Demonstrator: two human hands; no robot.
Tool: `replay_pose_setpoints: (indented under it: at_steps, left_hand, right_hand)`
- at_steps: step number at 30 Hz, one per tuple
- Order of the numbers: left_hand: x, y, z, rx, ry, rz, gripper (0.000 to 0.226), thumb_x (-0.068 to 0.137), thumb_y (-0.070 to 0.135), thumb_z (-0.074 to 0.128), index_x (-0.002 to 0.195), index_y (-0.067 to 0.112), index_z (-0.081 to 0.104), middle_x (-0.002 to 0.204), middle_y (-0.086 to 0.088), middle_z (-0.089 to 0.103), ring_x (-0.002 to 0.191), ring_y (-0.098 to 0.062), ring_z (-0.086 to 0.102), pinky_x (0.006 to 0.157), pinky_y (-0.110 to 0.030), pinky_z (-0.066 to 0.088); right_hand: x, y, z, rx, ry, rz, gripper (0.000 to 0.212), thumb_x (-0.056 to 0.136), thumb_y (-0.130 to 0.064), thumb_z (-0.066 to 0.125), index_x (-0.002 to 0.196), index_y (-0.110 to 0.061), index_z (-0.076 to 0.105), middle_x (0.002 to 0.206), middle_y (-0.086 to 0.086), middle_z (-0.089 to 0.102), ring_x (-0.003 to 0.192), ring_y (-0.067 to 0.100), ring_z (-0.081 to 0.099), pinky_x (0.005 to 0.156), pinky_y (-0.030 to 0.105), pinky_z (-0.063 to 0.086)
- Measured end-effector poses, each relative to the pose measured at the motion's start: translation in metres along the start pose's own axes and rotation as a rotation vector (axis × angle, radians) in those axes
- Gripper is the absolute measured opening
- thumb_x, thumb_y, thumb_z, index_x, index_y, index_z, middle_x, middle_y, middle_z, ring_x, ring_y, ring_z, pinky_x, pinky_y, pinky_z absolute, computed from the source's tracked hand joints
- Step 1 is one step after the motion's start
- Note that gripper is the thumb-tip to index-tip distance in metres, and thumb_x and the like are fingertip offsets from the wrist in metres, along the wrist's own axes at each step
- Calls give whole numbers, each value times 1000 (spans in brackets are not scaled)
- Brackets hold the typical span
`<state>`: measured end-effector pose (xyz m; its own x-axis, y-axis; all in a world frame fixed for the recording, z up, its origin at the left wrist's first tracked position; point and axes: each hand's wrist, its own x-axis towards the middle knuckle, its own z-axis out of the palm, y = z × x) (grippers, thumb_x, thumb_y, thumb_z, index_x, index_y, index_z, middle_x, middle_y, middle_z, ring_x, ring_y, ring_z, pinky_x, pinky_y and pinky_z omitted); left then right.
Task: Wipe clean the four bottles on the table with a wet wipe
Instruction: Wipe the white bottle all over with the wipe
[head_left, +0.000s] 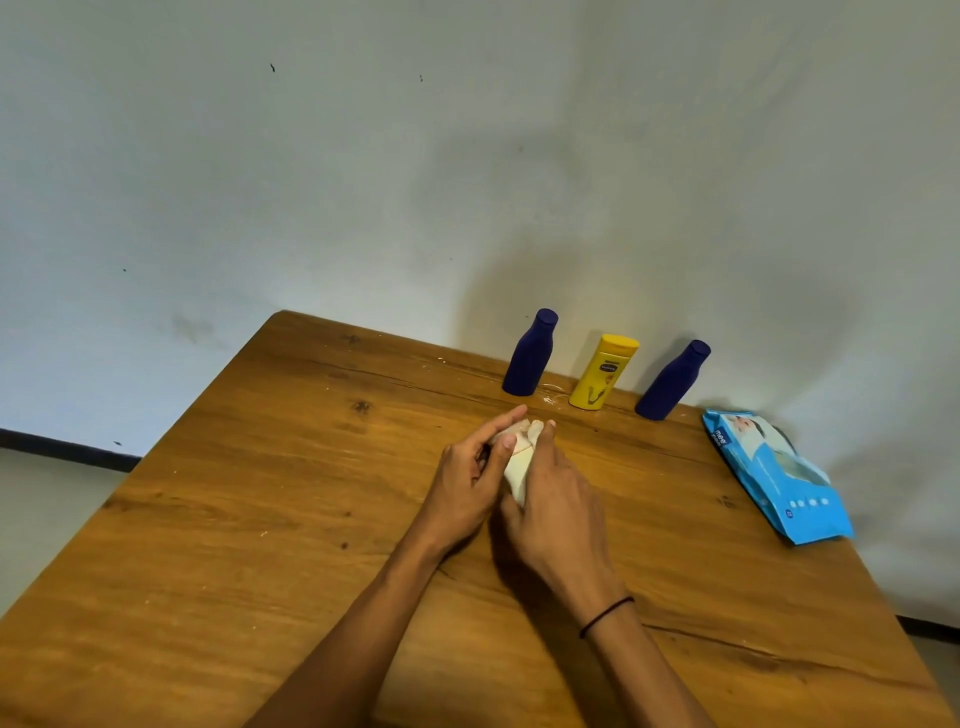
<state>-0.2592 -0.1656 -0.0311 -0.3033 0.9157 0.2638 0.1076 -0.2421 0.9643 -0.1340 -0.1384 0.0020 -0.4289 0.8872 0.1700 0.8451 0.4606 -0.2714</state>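
Looks like a plain room in a home, nothing of a lab or workshop. Bare whitish wall (311, 182) filling the upper half of the frame, scuffed and dotted with small dark marks, meeting a second wall in a corner at upper right. Dark skirting strip (67, 449) at far left, above a pale floor (47, 519). Worn wooden table (260, 493) across the lower half, knotted, scratched and cracked. Household toiletries right of centre: two dark blue bottles (530, 353), a yellow lotion bottle (602, 371), and a blue pack of wet wipes (774, 475) at right.
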Motion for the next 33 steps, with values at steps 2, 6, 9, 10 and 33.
replay_pose_setpoints:
  at_steps: [2,6,9,10,33]
  left_hand:
    - [0,1,1,-36,3,10,40,108,27,54,148,19,58,141,6,67,126,-9,65,99,-32,58]
    - [0,0,2,-46,11,41,34,106,24,59,139,18,65,135,9,70,127,-9,64,100,-33,57]
    - [1,-2,-1,-50,-6,25,32,105,21,62,136,20,67,136,9,68,129,-9,61,94,-27,58]
    - [1,-2,-1,-57,-17,15,32,104,21,62,136,20,67,136,9,67,129,-9,60,91,-25,58]
    - [10,-7,-8,-273,185,-67,29,103,9,60,128,21,69,126,9,73,119,-9,67,88,-25,58]
  right_hand:
    - [1,5,-1,55,-21,40,100,94,-40,72,164,-11,8,136,8,62,112,25,66,89,39,59]
    - [5,12,-2,213,-69,143,71,85,-42,82,140,-19,44,118,0,69,101,20,69,74,31,57]
    - [7,17,-1,332,-94,186,67,77,-39,89,133,-24,55,113,-6,69,102,16,67,81,34,61]
    - [7,18,-1,361,-95,190,60,77,-37,90,126,-27,58,106,-9,68,99,13,67,80,34,61]
    - [-23,24,15,463,76,181,67,70,-87,57,107,-31,51,99,-10,62,88,6,64,62,31,62]
